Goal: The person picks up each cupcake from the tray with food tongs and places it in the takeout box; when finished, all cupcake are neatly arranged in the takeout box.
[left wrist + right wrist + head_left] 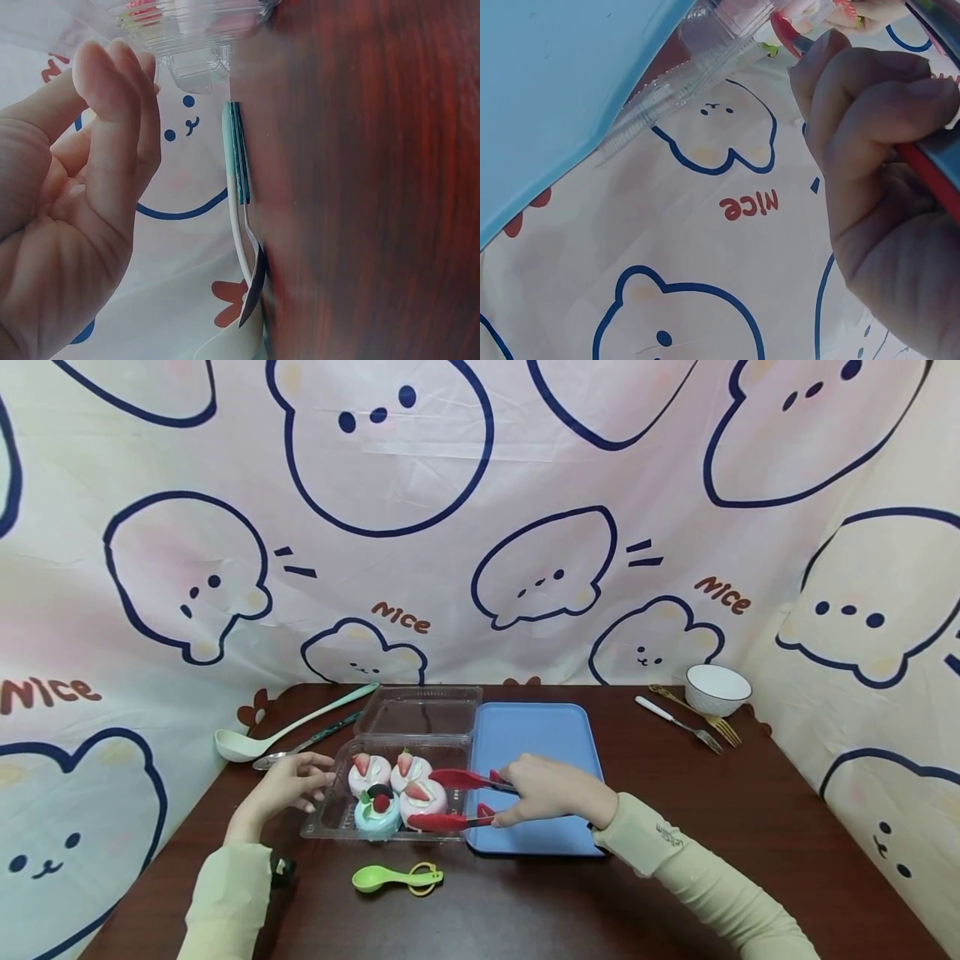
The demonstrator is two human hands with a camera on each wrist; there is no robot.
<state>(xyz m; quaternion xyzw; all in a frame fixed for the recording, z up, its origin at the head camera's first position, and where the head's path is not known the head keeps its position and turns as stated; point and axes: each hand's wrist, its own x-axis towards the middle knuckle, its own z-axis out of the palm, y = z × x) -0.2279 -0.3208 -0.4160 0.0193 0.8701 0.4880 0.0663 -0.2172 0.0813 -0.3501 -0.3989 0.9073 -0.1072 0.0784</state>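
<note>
My right hand (551,789) grips red-tipped tongs (450,822). The tong arms spread on either side of a pink toy cake (422,810) topped with a strawberry slice. That cake sits at the front right of a group in a clear plastic box (330,814), whose lid (416,714) is folded back. Beside it are a blue cake (373,825) with a red berry and two more pink cakes behind. My left hand (281,789) is at the box's left edge, fingers loosely bent with nothing in them; the left wrist view shows the palm (67,247).
A blue tray (536,735) adjoins the box on the right. At the back left lie a pale ladle (243,746) and a green-handled spoon (322,732). Green measuring spoons (371,878) lie in front. Two forks (678,722) and a white bowl (717,691) are at the back right.
</note>
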